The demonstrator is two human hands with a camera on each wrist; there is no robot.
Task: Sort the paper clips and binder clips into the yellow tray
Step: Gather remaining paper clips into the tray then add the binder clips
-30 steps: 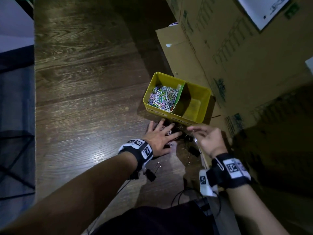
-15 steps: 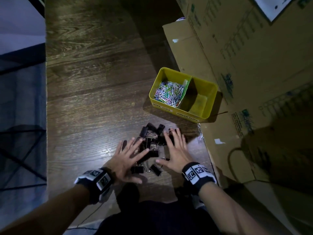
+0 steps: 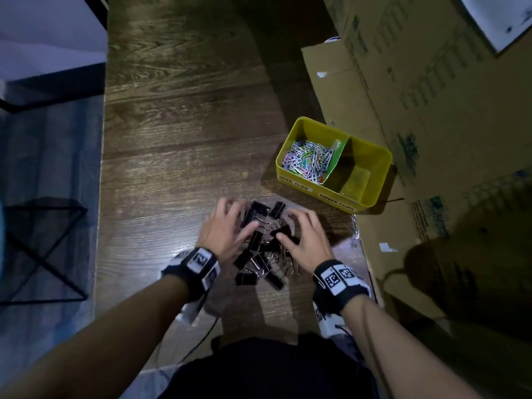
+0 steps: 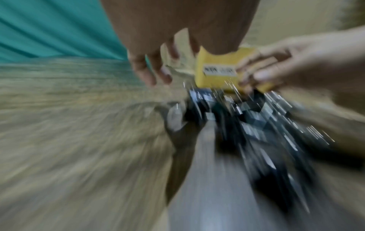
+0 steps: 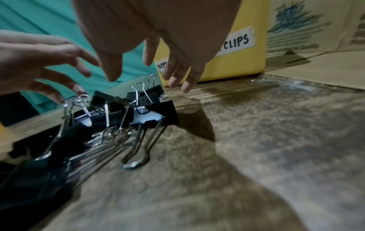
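A yellow tray [image 3: 371,182] stands on the wooden table, with coloured paper clips [image 3: 308,161] filling its left compartment; the right compartment holds nothing. A pile of black binder clips [image 3: 260,249] lies in front of it. My left hand [image 3: 227,226] and right hand [image 3: 299,234] flank the pile, fingers spread and loosely curved over it. In the right wrist view my right fingers [image 5: 177,78] hover just above the binder clips [image 5: 146,109], holding nothing, with the tray [image 5: 247,59] behind. The left wrist view is blurred: the binder clips [image 4: 237,118] and the tray [image 4: 215,78] show.
Flattened cardboard boxes [image 3: 431,110] lie against the tray's right and far sides. The table's left edge [image 3: 100,197] drops to the floor, where a black wire frame [image 3: 43,249] stands. A cable [image 3: 198,341] runs near my body.
A second ago both hands were at the tray's front wall. They dragged the binder clips toward me, pressed flat on the pile, and now lift with fingers curved beside it.
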